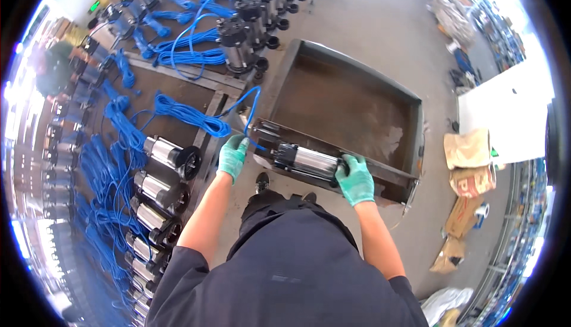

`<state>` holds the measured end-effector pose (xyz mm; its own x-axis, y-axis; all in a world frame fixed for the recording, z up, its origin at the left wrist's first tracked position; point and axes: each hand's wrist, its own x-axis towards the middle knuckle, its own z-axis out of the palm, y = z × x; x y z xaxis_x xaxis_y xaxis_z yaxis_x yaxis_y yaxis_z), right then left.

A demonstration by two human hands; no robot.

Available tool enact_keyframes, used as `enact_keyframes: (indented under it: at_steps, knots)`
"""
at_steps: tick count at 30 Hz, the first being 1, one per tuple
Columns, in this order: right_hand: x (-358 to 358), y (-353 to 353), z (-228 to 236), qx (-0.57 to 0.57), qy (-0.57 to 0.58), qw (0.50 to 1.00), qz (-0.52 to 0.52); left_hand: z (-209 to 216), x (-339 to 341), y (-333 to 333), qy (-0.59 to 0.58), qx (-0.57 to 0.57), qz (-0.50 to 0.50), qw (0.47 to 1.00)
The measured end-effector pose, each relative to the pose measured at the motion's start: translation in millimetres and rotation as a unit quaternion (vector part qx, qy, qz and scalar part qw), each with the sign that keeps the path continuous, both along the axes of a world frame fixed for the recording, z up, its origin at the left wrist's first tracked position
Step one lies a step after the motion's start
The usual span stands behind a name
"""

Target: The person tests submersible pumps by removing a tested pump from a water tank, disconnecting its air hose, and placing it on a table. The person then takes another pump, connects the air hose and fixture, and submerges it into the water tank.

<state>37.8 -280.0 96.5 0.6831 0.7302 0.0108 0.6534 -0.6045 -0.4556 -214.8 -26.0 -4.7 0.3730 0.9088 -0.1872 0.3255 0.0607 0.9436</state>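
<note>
A silver and black cylindrical motor pump point(309, 162) lies along the near ledge of a large metal trough point(357, 63). My right hand point(355, 179), in a green glove, is closed round the pump's black right end. My left hand point(233, 156), gloved in the same way, is beyond the pump's other end. Its fingertips are closed at a blue cable point(256, 102), which loops from a coiled bundle point(189, 115) down to the pump. The palm side of both hands is hidden.
More pumps point(156, 188) with blue cables lie in a row at left, and others point(237, 44) stand upright at the far left. Brown murky water or a stained bottom shows inside the trough. Cardboard and sacks point(467, 148) lie on the floor at right.
</note>
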Motion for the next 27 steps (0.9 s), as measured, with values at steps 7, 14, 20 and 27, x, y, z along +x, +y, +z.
enact_keyframes:
  at_steps: [7, 14, 20, 27]
  knots:
    - [10, 8, -3, -0.087, 0.165, 0.979, -0.086, -27, -17, 46, -0.091, -0.267, 0.347, 0.894]
    - [29, -3, -31, -0.029, 0.217, 0.975, -0.042, -88, 7, 96, -0.149, -0.179, 0.407, 0.883]
    - [25, 3, -25, 0.000, 0.355, 0.931, -0.090, 23, -24, 106, -0.279, -0.314, 0.353, 0.836]
    - [21, 11, -11, -0.005, 0.349, 0.934, -0.074, 132, -87, 90, -0.531, -0.097, 0.145, 0.829]
